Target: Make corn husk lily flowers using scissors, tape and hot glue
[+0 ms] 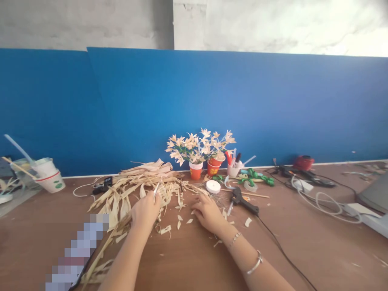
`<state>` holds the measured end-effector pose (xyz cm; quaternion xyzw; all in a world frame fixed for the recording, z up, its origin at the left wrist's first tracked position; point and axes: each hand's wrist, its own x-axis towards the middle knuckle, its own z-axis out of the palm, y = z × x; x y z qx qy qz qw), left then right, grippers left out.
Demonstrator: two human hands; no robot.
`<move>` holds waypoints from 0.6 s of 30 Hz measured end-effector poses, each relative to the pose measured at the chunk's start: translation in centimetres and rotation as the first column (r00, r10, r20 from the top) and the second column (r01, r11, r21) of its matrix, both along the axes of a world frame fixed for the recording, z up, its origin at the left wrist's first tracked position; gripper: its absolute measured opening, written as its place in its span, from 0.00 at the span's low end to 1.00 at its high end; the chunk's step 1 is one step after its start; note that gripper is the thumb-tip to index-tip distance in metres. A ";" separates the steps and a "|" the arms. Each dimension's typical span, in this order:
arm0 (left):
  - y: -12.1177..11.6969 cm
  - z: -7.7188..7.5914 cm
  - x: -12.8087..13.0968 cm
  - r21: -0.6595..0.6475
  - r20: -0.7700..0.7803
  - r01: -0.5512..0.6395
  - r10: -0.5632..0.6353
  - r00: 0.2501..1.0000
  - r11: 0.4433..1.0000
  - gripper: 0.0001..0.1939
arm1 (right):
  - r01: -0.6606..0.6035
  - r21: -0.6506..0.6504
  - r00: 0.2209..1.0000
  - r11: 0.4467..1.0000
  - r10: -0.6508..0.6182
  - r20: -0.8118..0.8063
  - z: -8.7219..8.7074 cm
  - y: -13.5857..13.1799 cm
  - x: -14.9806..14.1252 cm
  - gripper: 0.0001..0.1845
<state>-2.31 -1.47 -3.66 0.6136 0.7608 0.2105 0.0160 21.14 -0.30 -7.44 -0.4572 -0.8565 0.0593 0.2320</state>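
My left hand (146, 212) is closed around what looks like a pair of scissors (156, 189). Only a slim, shiny metal part points up past its fingers; the rest is hidden. Right beside and behind that hand spreads a heap of dry, pale corn husks (127, 186). My right hand (209, 212) rests low on the table, fingers bent and slightly apart, with nothing visible in them. Small cut husk pieces (178, 223) lie between the two hands. Just beyond the right hand are thin wires (216, 198) and a white round spool (213, 186).
Husk flowers (194, 147) stand in paper cups (195, 171) against the blue partition (273, 109). A black glue gun (244, 202) lies right of my right hand, its cord running forward. A blurred phone-like slab (75, 258) is at left, cables (321, 202) at right.
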 end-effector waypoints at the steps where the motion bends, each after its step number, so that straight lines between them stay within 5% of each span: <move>1: -0.1 -0.2 0.2 -0.012 -0.083 -0.022 0.021 0.996 1.000 0.17 | 0.010 0.003 1.000 1.000 -0.010 0.009 0.0 0.0 0.0 0.09; 5: -0.3 -0.9 1.1 0.160 -0.253 -0.082 0.121 0.960 0.984 0.21 | 0.008 0.011 1.000 1.000 -0.008 0.013 0.0 0.0 0.2 0.07; 8: -0.4 -1.1 2.1 0.275 -0.242 0.020 0.049 0.969 0.961 0.23 | 0.043 0.023 0.999 0.999 -0.043 -0.001 0.0 0.1 0.3 0.07; 13: -0.6 -1.3 3.6 0.202 -0.256 0.263 -0.208 0.944 0.943 0.13 | 0.064 0.044 0.997 0.997 -0.062 -0.056 -0.1 0.0 0.2 0.08; 18: -0.6 -1.9 4.0 0.085 -0.259 0.313 -0.282 0.924 0.946 0.09 | 0.076 0.043 0.992 0.996 -0.071 -0.101 -0.3 0.1 0.2 0.07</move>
